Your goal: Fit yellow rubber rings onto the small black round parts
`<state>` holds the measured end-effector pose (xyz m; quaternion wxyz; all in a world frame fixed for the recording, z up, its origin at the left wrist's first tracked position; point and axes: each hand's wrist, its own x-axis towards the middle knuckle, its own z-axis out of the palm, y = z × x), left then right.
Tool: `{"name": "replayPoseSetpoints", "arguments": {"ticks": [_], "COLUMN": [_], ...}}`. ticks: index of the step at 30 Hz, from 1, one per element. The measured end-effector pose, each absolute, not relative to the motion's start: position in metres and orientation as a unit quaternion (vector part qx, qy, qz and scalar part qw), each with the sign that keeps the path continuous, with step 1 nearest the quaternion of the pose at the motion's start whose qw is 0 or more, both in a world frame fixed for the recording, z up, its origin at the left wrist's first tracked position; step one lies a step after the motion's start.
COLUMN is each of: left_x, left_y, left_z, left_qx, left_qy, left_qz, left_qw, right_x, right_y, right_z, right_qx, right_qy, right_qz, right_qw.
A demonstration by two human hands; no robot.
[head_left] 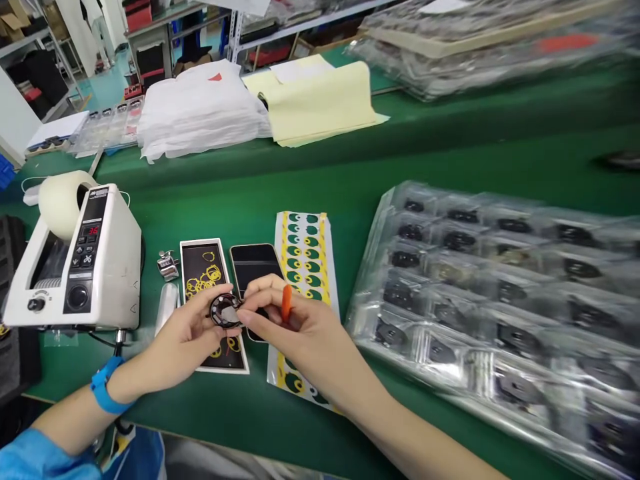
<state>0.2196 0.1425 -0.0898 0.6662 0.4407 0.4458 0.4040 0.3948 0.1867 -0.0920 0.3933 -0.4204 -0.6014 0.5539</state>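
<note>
Shelves (310, 27) holding bins and bundles stand far beyond the green bench (320, 180). On the bench, the phone (253, 261) lies partly hidden behind the hands.

Just left of the phone is a white-rimmed box (194, 255) with a dark floor; it holds a loose heap of thin yellow rings (203, 280). Well right of the phone lies a wide clear tray (376, 257), divided into rows of pockets, many with black parts (460, 240) in them. Beyond the phone are a white stack (200, 110) and yellow sheets (320, 103).

Just in front of the phone, over the box, the left hand (183, 337) grips 1 round part (220, 311) by its edge, between thumb and fingers. The right hand (295, 320) is curled around an orange stick (287, 303), its thumb and forefinger pressed together at the round part's right edge; what those tips pinch, I cannot tell.

Immediately right of the phone, a sticker sheet (303, 257) carries 2 columns of green-and-yellow shapes. Left of the phone, past the box, stand a small metal counter (168, 265) and a tape dispenser (117, 260) loaded with 1 roll (60, 203), its display reading 36.
</note>
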Motion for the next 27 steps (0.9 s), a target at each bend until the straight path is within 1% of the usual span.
{"name": "replayPoseSetpoints", "arguments": {"ticks": [4,8,17,21,27], "left_x": [0.220,0.224,0.230,0.231,0.237], "left_y": [0.142,0.142,0.140,0.138,0.138], "left_z": [-0.089,-0.086,-0.080,-0.081,-0.089], "left_qx": [0.465,0.460,0.458,0.464,0.484], "left_qy": [0.442,0.440,0.449,0.455,0.515], "left_qz": [0.398,0.403,0.405,0.406,0.433], "left_qw": [0.656,0.657,0.651,0.642,0.559], "right_x": [0.394,0.393,0.384,0.382,0.381], "right_y": [0.186,0.186,0.177,0.175,0.172], "right_z": [-0.092,-0.094,-0.101,-0.104,-0.106], "right_qx": [-0.424,-0.410,-0.425,-0.431,-0.421], "right_qy": [-0.597,-0.608,-0.617,-0.635,-0.687], "right_qz": [0.556,0.530,0.439,0.406,0.328], "right_qw": [0.393,0.425,0.496,0.496,0.493]}}
